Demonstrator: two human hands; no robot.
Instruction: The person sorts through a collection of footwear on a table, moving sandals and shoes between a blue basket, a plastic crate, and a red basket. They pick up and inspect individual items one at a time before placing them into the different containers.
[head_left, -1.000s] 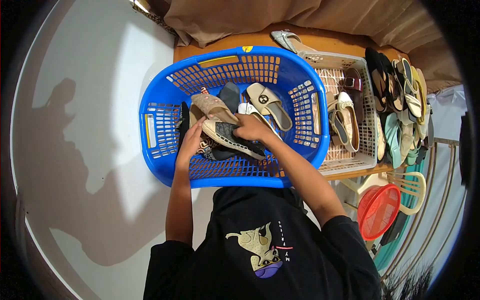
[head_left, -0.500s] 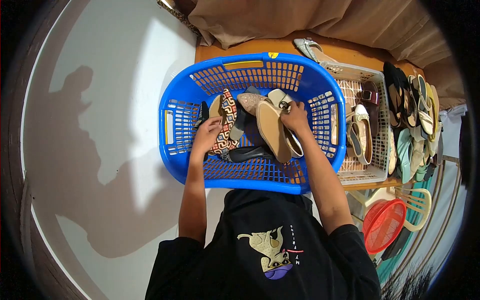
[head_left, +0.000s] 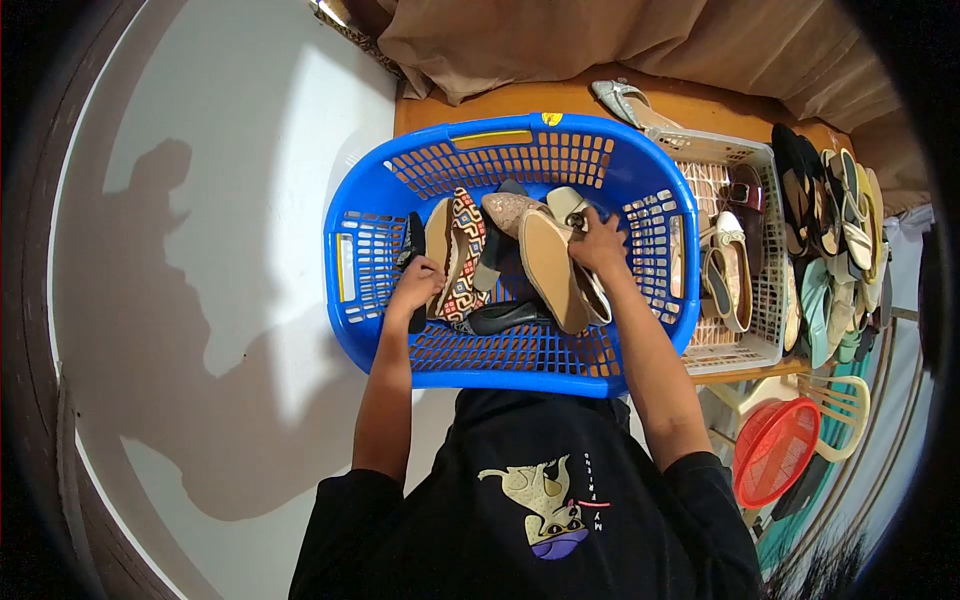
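Note:
Inside a blue plastic basket (head_left: 462, 380) lie several women's shoes. My left hand (head_left: 418, 286) is at the basket's left side, fingers curled between a black shoe (head_left: 413, 240) and a tan sole (head_left: 438, 228). What its fingertips grip is hidden. Beside it stands a shoe with a red, black and cream geometric pattern (head_left: 466, 250). On the right, my right hand (head_left: 602, 246) has thumb and forefinger closed at a cream shoe (head_left: 565, 202). Against that hand leans a flat shoe with its tan sole up (head_left: 550, 268). A pinkish lace shoe (head_left: 507, 212) and a black shoe (head_left: 508, 317) lie nearby.
Right of the basket, a white crate (head_left: 735, 357) holds several shoes, and more shoes (head_left: 835, 215) are piled beyond it. A silver shoe (head_left: 622, 100) lies on the wooden surface (head_left: 540, 100) behind. A red plastic basket (head_left: 777, 452) rests on a cream chair (head_left: 850, 420).
My left hand has moved from the patterned shoe toward the black shoe at the basket's left side. My right hand stays by the cream shoe. The whole view has shifted slightly.

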